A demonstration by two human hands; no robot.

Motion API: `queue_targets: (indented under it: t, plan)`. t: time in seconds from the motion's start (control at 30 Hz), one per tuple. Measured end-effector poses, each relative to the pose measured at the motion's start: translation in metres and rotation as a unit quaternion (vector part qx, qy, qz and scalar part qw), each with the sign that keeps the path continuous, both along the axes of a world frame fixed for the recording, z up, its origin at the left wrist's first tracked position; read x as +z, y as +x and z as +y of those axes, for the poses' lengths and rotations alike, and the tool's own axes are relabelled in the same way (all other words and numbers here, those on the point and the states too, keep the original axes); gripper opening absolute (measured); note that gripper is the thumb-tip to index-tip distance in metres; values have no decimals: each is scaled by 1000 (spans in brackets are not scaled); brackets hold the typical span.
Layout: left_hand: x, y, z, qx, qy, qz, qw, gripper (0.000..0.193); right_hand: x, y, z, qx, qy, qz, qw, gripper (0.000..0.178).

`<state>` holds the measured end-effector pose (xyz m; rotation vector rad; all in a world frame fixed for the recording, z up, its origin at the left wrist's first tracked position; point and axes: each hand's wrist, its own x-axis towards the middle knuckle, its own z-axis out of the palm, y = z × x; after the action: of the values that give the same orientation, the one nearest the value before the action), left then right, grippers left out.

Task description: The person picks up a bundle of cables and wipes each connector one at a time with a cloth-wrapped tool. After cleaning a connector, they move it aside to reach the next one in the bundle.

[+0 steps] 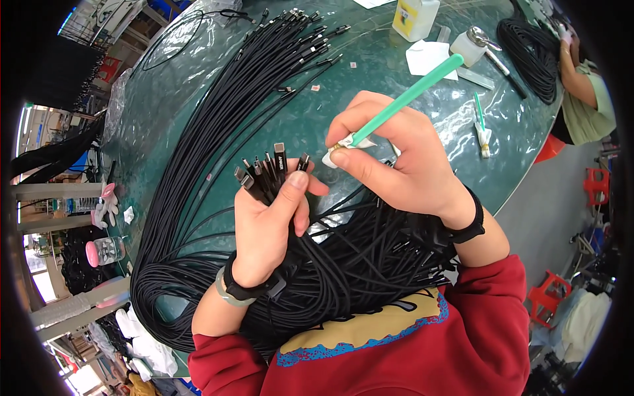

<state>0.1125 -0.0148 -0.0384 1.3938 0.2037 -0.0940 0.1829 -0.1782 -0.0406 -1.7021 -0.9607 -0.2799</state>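
Note:
My left hand (267, 221) is closed round several black cables, their connector ends (279, 162) standing up out of the fist. Between thumb and forefinger, one connector (304, 162) is set apart from the others. To its right, my right hand (403, 155) pinches a green stick (413, 96) whose lower end is wrapped in white cloth (338, 149). The wrapped tip points toward the connectors but does not touch them. Loose cables (343, 254) pile up beneath both wrists, against my red top.
A long bundle of black cables (211, 125) curves along the left of the green table (370, 59). At the back right stand a white bottle (416, 18) and a pump bottle (470, 46). A second green stick (480, 112) lies right. Another person's arm (578, 76) reaches toward coiled cables (528, 56).

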Motion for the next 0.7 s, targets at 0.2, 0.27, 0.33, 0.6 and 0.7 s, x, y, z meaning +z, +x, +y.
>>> queue_targets:
  t: [0.2,0.27,0.33,0.6,0.7]
  plan:
    - [-3,3,9,-40,-126,86,988,26,1,-5,6,-29,37,69,997,15]
    - [-4,3,9,-60,-146,92,983,28,1,-5,9,-35,50,85,995,16]
    - [-3,1,7,-56,-160,92,981,29,-5,-2,14,-13,26,28,999,16]
    - [-1,2,6,-56,-125,99,986,29,-4,2,12,-47,-2,-22,999,17]
    - [0,1,5,-55,-118,98,987,29,-3,1,13,-43,0,-26,999,17]
